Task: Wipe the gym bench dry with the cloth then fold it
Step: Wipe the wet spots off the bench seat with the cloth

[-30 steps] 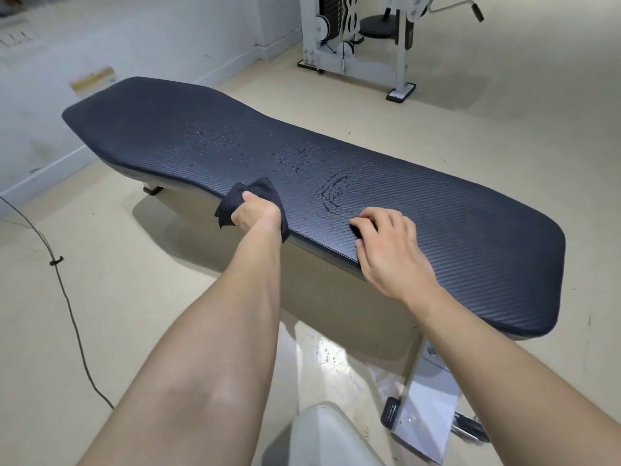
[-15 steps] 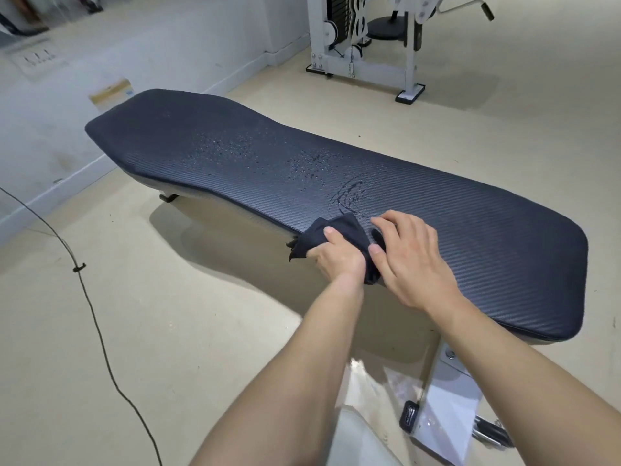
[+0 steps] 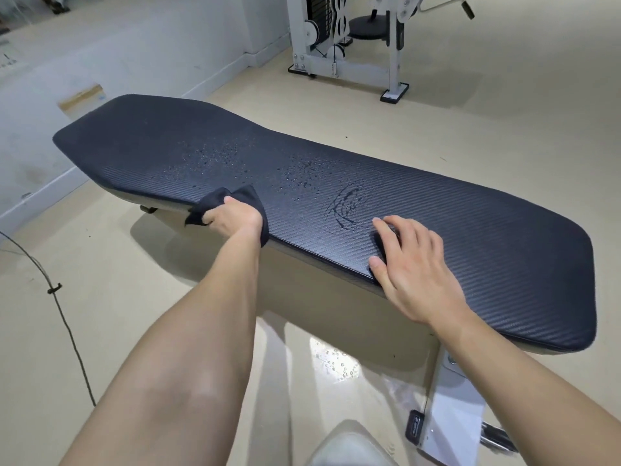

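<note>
A long black padded gym bench (image 3: 470,223) runs from upper left to right. Water droplets (image 3: 215,156) speckle its middle, and a smeared wet patch (image 3: 346,205) lies just beyond my right hand. My left hand (image 3: 232,218) grips a bunched dark cloth (image 3: 248,196) pressed on the bench's near edge, left of centre. My right hand (image 3: 410,260) rests flat on the pad's near edge with fingers spread, holding nothing.
A white cable machine (image 3: 349,38) stands on the beige floor beyond the bench. A black cord (image 3: 64,317) trails across the floor at left. The bench's white foot bracket (image 3: 453,408) sits at lower right, with water drops (image 3: 339,361) on the floor beneath.
My left hand has slid the cloth leftward along the near edge, away from my right hand, which stays resting on the bench.
</note>
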Tool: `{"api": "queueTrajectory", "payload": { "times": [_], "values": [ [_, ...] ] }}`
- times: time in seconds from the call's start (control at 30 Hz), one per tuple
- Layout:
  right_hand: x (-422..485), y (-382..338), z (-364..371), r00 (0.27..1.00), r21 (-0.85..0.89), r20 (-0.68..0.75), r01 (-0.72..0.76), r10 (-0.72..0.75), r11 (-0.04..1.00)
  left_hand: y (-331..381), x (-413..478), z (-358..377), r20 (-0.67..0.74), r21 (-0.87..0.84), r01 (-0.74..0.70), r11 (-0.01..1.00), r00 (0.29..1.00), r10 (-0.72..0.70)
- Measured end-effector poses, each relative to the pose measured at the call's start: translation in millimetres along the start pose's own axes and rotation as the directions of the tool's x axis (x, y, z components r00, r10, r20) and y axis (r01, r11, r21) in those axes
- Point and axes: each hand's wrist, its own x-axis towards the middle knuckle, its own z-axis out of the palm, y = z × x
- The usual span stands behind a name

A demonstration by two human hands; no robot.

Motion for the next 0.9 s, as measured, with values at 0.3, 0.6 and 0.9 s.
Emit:
{"api": "queueTrajectory", "payload": {
  "times": [0.3,0.6,0.9],
  "values": [
    [-2.2,3.3,-2.2,0.997,0.055,-0.068,0.026,-0.022,0.998,-13.5,-58.1,1.7,0.432,0.648,-0.704,0.291,0.654,0.62],
    [-14.2,28.6,-23.9,0.869,0.642,-0.358,-0.038,0.343,0.766,-37.8,-213.8,49.1,0.851,0.27,-0.96,-0.078,0.2,0.485],
    [-61.2,131.7,-55.2,0.925,0.643,-0.036,-0.269,0.379,0.717,-64.0,-352.1,84.7,0.909,-0.181,-0.82,-0.543,-0.351,0.227]
  ]
}}
